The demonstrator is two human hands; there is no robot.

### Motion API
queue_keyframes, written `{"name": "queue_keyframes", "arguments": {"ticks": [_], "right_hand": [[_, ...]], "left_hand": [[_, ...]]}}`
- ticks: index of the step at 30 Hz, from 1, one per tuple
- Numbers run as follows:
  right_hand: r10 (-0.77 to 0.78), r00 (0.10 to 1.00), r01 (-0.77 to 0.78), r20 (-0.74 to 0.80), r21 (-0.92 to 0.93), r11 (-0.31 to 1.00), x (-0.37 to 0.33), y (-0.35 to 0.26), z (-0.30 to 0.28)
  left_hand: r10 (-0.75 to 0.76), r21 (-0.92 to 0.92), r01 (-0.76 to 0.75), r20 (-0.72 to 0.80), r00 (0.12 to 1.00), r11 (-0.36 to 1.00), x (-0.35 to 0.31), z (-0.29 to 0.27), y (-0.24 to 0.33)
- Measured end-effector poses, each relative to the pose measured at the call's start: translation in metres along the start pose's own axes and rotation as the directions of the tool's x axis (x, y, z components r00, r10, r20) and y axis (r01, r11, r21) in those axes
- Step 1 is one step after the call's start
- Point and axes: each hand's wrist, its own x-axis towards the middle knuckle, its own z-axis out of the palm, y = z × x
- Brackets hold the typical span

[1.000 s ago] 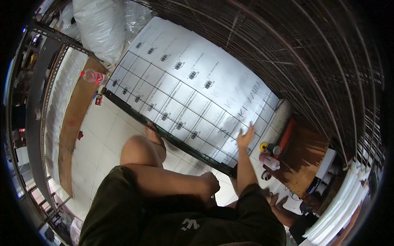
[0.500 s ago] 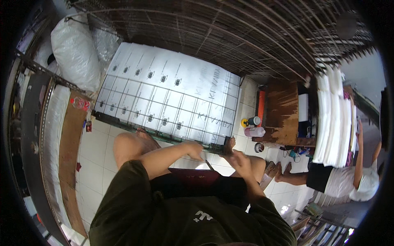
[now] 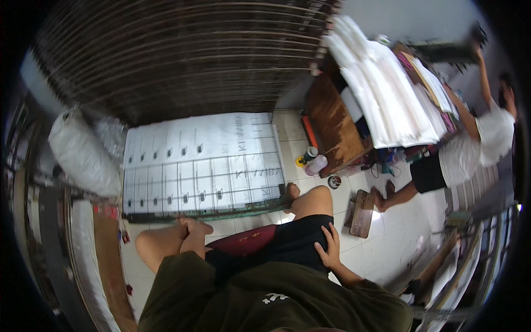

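Observation:
My right hand [image 3: 330, 247] lies on my right thigh, on the black shorts [image 3: 301, 235], with its fingers spread and nothing in it. On the other side, my left hand [image 3: 197, 226] is down beside my left lower leg, close to the foot. Its fingers are too small and blurred to make out, and whether it holds anything cannot be seen. Ahead of my legs is a low platform with a dark green edge [image 3: 238, 213], covered by white panels [image 3: 210, 166] with ruled lines, small printed labels and dark lettering. My right foot [image 3: 292, 191] rests by its right corner.
A wooden block [image 3: 362, 214] sits on the tiled floor at right. Beyond it stands a co-worker in a white shirt [image 3: 492, 135], arms raised. Bottles and a pot [image 3: 334, 181] stand by a wooden cabinet [image 3: 334, 130]. White folded material [image 3: 381, 88] hangs there; a stuffed white sack [image 3: 83, 152] is at left.
My view has turned right. My hands, near each other by a thin object before, have parted: the right went to my thigh, the left down beside my leg. The thin object is out of sight.

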Motion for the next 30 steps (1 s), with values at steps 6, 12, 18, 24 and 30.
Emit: {"name": "queue_keyframes", "arguments": {"ticks": [6, 12, 18, 24, 30], "right_hand": [[0.006, 0.997, -0.012, -0.074, -0.082, 0.997, -0.005, 0.014, -0.017], [0.03, 0.993, -0.034, -0.114, -0.034, 0.999, -0.008, 0.021, -0.016], [0.03, 0.994, -0.031, -0.107, -0.013, 0.999, -0.006, 0.019, -0.009], [0.029, 0.992, -0.031, -0.124, -0.019, 0.999, -0.007, 0.016, -0.013], [0.028, 0.994, -0.031, -0.106, -0.032, 0.999, -0.004, 0.017, -0.012]], "left_hand": [[-0.006, 0.228, 0.0, 0.025, 1.0, 0.974, -0.029, -0.03, 0.033], [-0.024, 0.321, 0.0, 0.07, 0.997, 0.947, -0.023, -0.024, 0.027], [0.217, 0.339, -0.226, 0.065, 0.974, 0.913, -0.006, -0.029, 0.023], [0.556, -0.028, -0.663, -0.519, 0.649, 0.748, -0.146, -0.161, 0.035], [0.682, 0.028, -0.92, -0.68, 0.27, 0.392, -0.286, -0.188, 0.048]]}}
